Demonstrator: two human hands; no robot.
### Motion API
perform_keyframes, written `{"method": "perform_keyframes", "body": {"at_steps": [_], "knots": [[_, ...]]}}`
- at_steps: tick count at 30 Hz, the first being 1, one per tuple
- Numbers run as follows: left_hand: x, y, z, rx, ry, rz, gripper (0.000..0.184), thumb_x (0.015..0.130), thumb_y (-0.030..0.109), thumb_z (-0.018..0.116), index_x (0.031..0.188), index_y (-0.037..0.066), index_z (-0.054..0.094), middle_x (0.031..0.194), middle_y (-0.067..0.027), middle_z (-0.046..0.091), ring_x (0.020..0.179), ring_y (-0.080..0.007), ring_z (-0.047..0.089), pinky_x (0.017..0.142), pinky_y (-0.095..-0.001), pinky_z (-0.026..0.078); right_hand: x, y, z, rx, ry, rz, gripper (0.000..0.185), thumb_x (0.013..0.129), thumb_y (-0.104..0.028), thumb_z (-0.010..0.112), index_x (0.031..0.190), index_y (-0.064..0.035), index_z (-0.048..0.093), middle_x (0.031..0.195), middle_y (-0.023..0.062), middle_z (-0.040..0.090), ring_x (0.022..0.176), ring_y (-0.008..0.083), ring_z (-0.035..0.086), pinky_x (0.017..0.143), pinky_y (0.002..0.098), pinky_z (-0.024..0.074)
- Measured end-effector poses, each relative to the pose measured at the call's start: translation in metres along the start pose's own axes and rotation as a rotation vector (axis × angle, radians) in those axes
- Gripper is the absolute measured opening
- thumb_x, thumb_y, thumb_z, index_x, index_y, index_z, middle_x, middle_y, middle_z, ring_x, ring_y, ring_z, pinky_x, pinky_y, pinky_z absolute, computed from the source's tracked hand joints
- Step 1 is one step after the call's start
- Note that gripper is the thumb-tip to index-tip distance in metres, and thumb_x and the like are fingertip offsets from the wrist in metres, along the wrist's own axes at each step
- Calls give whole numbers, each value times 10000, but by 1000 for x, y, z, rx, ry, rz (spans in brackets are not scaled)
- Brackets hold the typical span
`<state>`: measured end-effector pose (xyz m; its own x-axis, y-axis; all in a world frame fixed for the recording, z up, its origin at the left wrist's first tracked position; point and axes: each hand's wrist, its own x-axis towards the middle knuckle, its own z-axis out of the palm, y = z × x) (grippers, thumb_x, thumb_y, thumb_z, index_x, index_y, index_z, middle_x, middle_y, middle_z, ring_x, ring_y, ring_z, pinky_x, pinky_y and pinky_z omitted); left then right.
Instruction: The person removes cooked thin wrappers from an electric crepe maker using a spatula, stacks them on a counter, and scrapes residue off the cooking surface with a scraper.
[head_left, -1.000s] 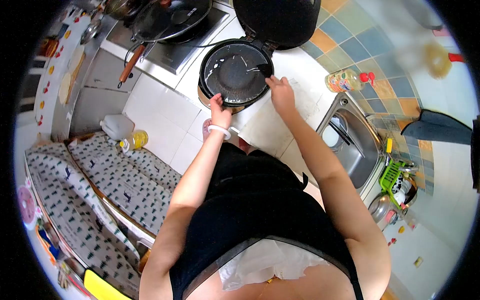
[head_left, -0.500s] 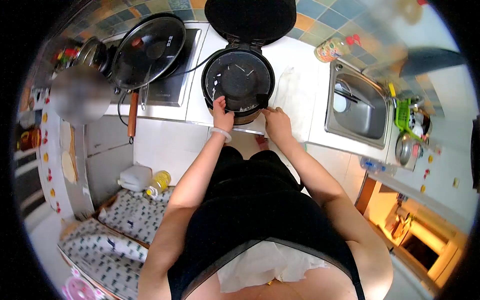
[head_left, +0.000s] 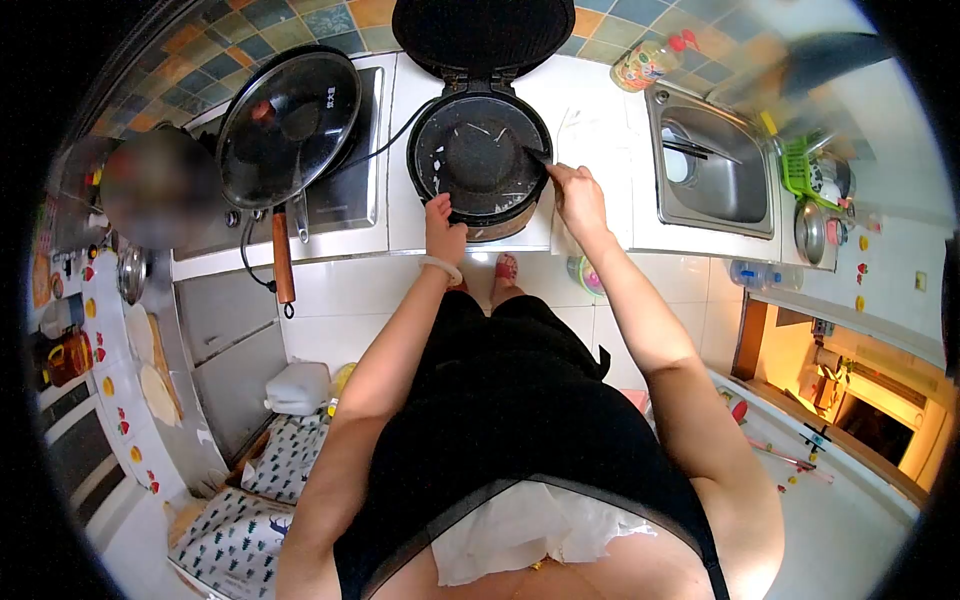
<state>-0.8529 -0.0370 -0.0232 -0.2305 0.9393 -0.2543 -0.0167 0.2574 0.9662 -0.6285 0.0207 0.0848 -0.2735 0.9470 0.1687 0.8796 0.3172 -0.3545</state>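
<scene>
1. The round, dark griddle pan sits on the white bench in front of the person, its black lid raised behind it on a hinge.
2. The right hand is at the pan's right side. Its grip is closed on a small, dark, flat tool, pinched at the near end.
3. The key relation: the tool extends from the right grip leftward and slightly away from the body, its long axis pointing in over the pan from the right rim. Whether its tip touches the pan's surface, I cannot tell.
4. The left hand is at the near-left rim, fingers pointing up toward the pan's interior. Whether its grip clasps the rim or merely rests there cannot be told.
5. Pale flakes lie inside the pan at the left, across from the tool; the left hand is nearer to them. Thin pale streaks lie toward the far side, nearer to the tool.
</scene>
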Motion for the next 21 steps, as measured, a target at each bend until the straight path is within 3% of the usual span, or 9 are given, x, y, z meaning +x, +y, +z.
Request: {"method": "perform_keyframes", "body": {"at_steps": [11, 16, 19, 21], "knots": [[3, 21, 4, 16, -28, -114, 654, 657, -125, 502, 1269, 66, 377, 1281, -175, 439, 1221, -291, 427, 1034, -386, 341, -47, -46, 1, 71, -192, 47, 370, 667, 63, 536, 1009, -28, 645, 938, 147, 657, 902, 302, 595, 795, 376, 503], [3, 15, -3, 8, -28, -110, 612, 668, -98, 495, 1255, 34, 388, 1273, -174, 439, 1219, -288, 421, 1037, -369, 319, -22, -48, -4, 144, -92, 41, 349, 714, 43, 539, 1046, -12, 631, 999, 153, 651, 935, 305, 592, 802, 382, 504], [6, 7, -10, 40, -29, -58, 641, 668, -139, 505, 1264, 56, 378, 1276, -157, 442, 1206, -272, 434, 1025, -367, 347, 11, -40, 7, 69, 80, -40, 367, 738, 36, 515, 1087, -16, 616, 1073, 154, 629, 951, 305, 587, 809, 378, 504], [8, 2, -13, 48, -34, -27, 656, 666, -157, 514, 1267, 66, 372, 1273, -143, 445, 1195, -261, 443, 1015, -364, 363, 33, -36, 17, -8, 71, -50, 382, 754, 20, 502, 1121, -22, 601, 1133, 151, 603, 981, 298, 575, 824, 366, 501]]}}
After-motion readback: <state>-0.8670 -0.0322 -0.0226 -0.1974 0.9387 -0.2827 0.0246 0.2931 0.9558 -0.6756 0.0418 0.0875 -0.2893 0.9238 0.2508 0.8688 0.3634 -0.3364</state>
